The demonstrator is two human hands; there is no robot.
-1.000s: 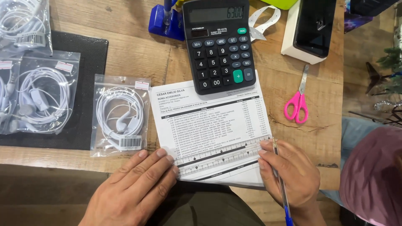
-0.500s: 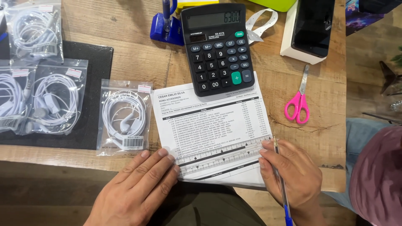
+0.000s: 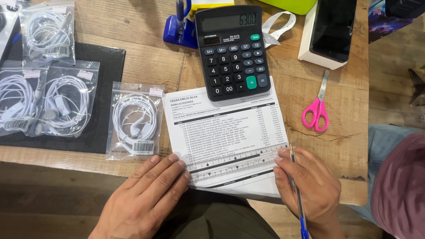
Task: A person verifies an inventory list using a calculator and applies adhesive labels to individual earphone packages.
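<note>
Pressing a clear plastic ruler (image 3: 234, 162) flat across the printed white sheet (image 3: 226, 132), the left hand (image 3: 146, 197) lies open-fingered to steady a line, while the right hand (image 3: 310, 190) grips a blue pen (image 3: 297, 194)

Worn wooden table (image 3: 133, 40); evenly lit

- A small shop's back office, by the look of it.
- Bagged white earphones (image 3: 135, 120) lie as stock on the wooden desk (image 3: 133, 57).
- A calculator (image 3: 233, 49) rests on a printed order sheet (image 3: 221, 119).
</note>
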